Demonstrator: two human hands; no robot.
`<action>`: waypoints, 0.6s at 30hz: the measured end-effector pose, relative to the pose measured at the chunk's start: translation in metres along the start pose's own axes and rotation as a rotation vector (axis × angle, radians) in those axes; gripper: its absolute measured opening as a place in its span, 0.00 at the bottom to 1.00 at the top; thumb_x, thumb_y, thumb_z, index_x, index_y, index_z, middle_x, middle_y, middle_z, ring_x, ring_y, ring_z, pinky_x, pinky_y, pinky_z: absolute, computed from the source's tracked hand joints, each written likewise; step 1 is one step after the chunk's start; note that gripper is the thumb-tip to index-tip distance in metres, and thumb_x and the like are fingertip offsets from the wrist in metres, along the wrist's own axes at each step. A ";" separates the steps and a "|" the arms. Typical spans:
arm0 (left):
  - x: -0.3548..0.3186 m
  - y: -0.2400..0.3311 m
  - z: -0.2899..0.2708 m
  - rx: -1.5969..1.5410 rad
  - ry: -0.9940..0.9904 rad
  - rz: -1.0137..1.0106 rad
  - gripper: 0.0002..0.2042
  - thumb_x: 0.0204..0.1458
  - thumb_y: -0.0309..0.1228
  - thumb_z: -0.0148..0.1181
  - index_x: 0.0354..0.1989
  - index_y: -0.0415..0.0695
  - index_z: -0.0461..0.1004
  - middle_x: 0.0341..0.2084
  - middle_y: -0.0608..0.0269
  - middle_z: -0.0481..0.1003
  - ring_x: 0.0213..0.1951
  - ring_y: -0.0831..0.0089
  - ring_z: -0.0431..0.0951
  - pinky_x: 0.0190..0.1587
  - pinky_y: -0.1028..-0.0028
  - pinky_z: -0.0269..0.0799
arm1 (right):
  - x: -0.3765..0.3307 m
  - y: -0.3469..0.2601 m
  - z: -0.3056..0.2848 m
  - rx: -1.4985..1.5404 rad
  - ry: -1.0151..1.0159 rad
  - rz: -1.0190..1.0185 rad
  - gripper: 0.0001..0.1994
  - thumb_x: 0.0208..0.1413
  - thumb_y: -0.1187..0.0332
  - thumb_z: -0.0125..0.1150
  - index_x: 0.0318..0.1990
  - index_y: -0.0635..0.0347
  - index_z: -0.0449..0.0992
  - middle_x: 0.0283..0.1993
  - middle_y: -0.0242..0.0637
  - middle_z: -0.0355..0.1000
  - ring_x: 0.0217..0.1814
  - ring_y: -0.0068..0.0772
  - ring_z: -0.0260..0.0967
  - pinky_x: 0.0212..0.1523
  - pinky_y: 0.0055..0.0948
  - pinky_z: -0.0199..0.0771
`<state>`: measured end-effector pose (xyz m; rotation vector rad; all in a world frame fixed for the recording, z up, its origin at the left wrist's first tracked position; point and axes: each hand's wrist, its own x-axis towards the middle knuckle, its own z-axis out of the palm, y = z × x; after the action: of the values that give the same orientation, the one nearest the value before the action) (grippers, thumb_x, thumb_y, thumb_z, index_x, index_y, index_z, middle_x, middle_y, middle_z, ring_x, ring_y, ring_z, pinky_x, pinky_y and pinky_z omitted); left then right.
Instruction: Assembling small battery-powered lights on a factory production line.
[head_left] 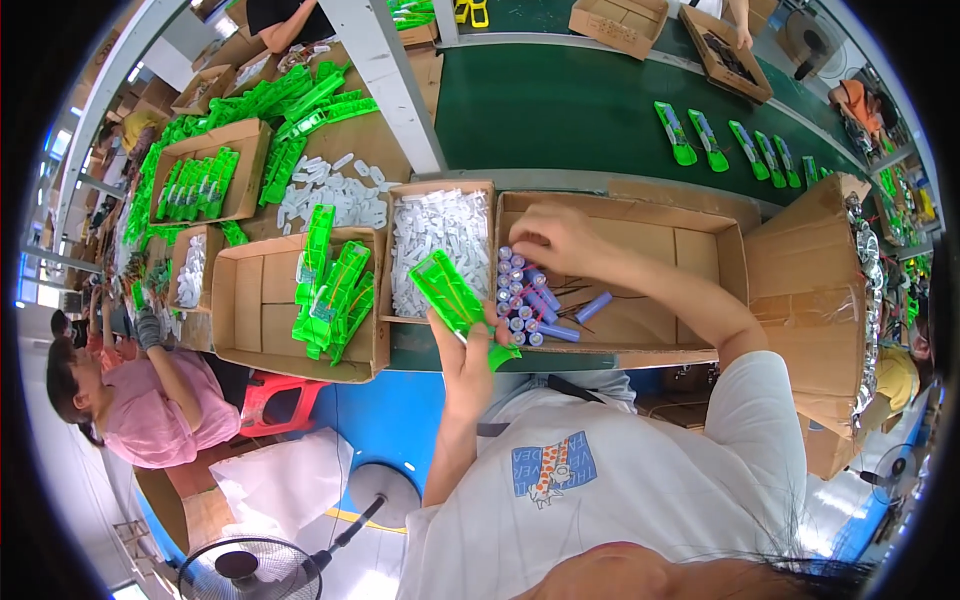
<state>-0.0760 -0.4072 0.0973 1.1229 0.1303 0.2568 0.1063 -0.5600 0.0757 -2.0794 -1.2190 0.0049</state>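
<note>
My left hand [466,365] is closed round a long bright green plastic casing [443,285], tilted up to the left over a box of white parts. Above the far left part of a cardboard box [690,340], my right hand [556,240] is curled with its fingers downward, and its fingertips are hidden. Just below it, purple cylindrical battery cells [540,300] with thin wires are clustered against the box's left side. One loose cell [593,307] lies apart to the right.
Small white plastic parts [430,225] fill the middle box. Left of it, a cardboard box [255,300] holds several green casings [335,290]. A metal post [385,85] rises beyond. Green casings [675,133] lie on the green conveyor belt [540,110]. A co-worker [150,400] sits at left.
</note>
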 end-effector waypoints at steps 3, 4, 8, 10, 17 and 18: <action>-0.003 -0.004 -0.003 0.045 -0.091 -0.038 0.14 0.57 0.17 0.38 0.51 0.43 0.52 0.38 0.57 0.67 0.31 0.73 0.70 0.35 0.70 0.72 | -0.002 0.032 0.020 0.252 -0.318 0.177 0.13 0.59 0.70 0.57 0.51 0.61 0.73 0.48 0.43 0.72 0.54 0.34 0.68 0.47 0.29 0.72; -0.004 -0.005 -0.005 0.007 -0.110 -0.072 0.15 0.57 0.17 0.39 0.51 0.43 0.52 0.38 0.57 0.67 0.31 0.72 0.70 0.35 0.69 0.72 | -0.003 0.028 0.018 0.251 -0.320 0.171 0.13 0.59 0.70 0.57 0.51 0.61 0.73 0.48 0.43 0.72 0.54 0.34 0.68 0.47 0.29 0.72; -0.010 -0.008 -0.004 -0.061 -0.123 -0.249 0.16 0.58 0.18 0.39 0.54 0.43 0.52 0.38 0.57 0.66 0.31 0.72 0.70 0.36 0.69 0.73 | -0.009 -0.007 0.005 0.720 -0.394 0.209 0.22 0.54 0.80 0.57 0.58 0.59 0.68 0.53 0.39 0.68 0.55 0.35 0.66 0.55 0.32 0.70; -0.009 -0.009 0.000 -0.093 -0.100 -0.286 0.17 0.58 0.18 0.39 0.55 0.44 0.53 0.38 0.58 0.66 0.31 0.72 0.70 0.36 0.69 0.73 | -0.009 -0.020 0.001 0.520 -0.367 0.027 0.24 0.52 0.79 0.60 0.58 0.58 0.68 0.53 0.40 0.68 0.55 0.36 0.66 0.54 0.32 0.71; -0.005 -0.011 -0.004 -0.236 -0.050 -0.348 0.18 0.59 0.20 0.41 0.57 0.46 0.54 0.38 0.58 0.66 0.32 0.71 0.70 0.36 0.68 0.73 | -0.011 -0.035 -0.004 0.501 -0.087 0.026 0.15 0.48 0.75 0.66 0.45 0.60 0.77 0.51 0.40 0.71 0.50 0.36 0.71 0.53 0.32 0.70; -0.004 -0.011 -0.003 -0.237 -0.043 -0.342 0.18 0.59 0.20 0.41 0.57 0.46 0.54 0.38 0.58 0.66 0.32 0.71 0.70 0.36 0.68 0.73 | -0.010 -0.041 -0.004 0.638 0.019 0.007 0.16 0.48 0.77 0.66 0.46 0.60 0.76 0.51 0.40 0.71 0.51 0.37 0.72 0.54 0.32 0.71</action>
<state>-0.0790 -0.4101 0.0864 0.8534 0.2442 -0.0569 0.0711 -0.5582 0.0993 -1.5195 -1.0259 0.3326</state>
